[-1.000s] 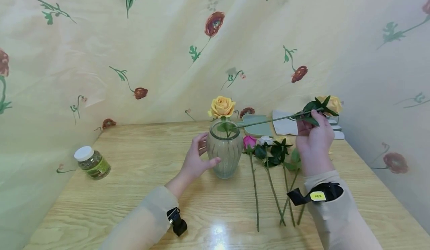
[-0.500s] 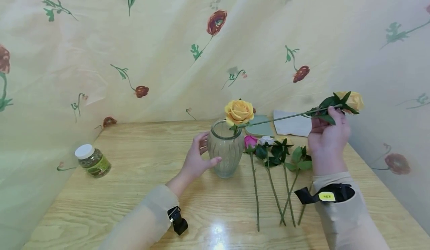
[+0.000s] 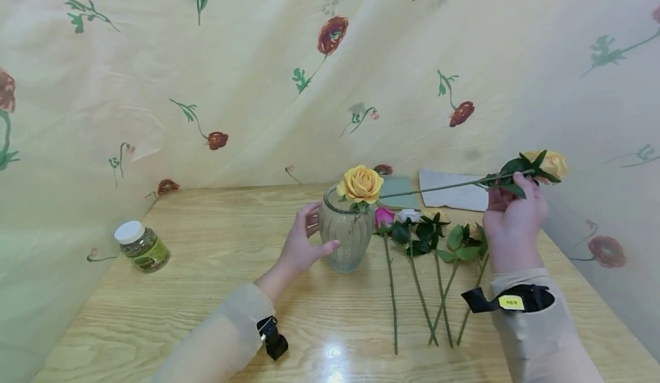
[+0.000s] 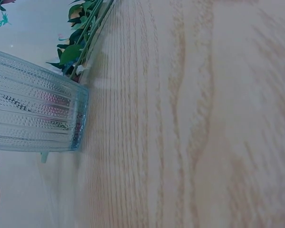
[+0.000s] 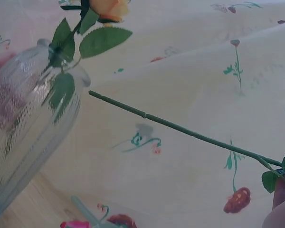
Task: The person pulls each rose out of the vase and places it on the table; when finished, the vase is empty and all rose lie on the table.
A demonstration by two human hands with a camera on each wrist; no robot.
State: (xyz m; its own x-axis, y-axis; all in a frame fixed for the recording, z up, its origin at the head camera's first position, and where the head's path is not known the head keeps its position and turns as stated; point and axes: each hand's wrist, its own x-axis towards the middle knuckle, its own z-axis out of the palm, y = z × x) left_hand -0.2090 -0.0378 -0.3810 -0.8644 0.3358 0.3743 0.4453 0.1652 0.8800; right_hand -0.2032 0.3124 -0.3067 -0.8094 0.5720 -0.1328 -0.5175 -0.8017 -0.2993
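A ribbed clear glass vase stands upright on the table. My left hand holds it from the left, thumb at its front and fingers round the side. In the vase a yellow rose leans over the right of the rim. My right hand pinches a second yellow rose near its leaves, bloom to the right and stem slanting down leftward. The right wrist view has the bare tip of that rose's stem just beside the vase rim.
Right of the vase lie a pink rose, a white rose and more leafy stems, some crossing. Behind them are a pale green flat piece and a white cloth. A white-lidded jar stands far left on the wooden table.
My right hand has moved right with its rose, the stem tip drawing back from over the vase. The rose in the vase has tipped right and sunk lower. My left hand stays put.
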